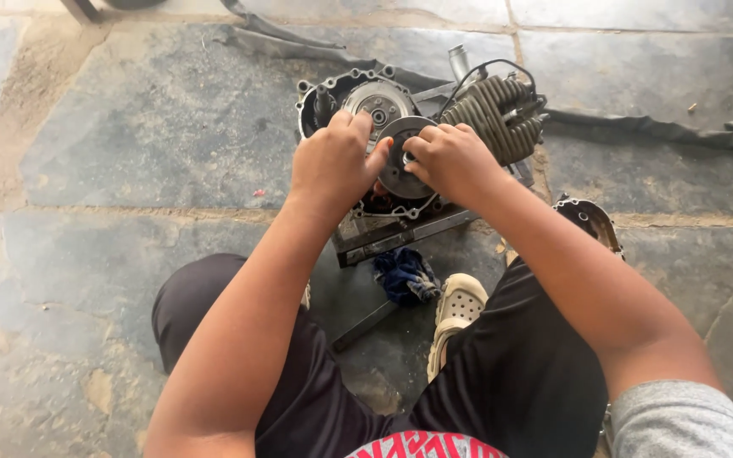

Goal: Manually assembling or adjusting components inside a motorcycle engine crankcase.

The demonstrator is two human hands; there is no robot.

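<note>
Disc (pixel 399 161), dark grey metal, round and flat with a central hub, sits over the open engine (pixel 400 144) on the stone floor (pixel 129 127), held between both hands. Left hand (pixel 332 163) is closed on the disc's left edge, fingers curled over the rim, thumb toward the centre. Right hand (pixel 450 161) is closed on the right edge, fingertips at the hub. A grip from two opposite sides appears meant to keep the disc square to the shaft beneath; this is a judgement.

Engine lies on its side with the open case facing up, presumably so parts rest in place under their own weight. It sits on a metal stand (pixel 400 233), which lifts it off the floor. Case rim is cast alloy, with bolt lugs round the edge; a second round plate (pixel 377 100) shows behind the disc. Cylinder (pixel 498 114) carries close, dull fins. A loose cover (pixel 591 220) lies to the right. A blue rag (pixel 405 276), crumpled, lies by the person's pale perforated shoe (pixel 456 314). Floor slabs are rough, grey, dusty.
</note>
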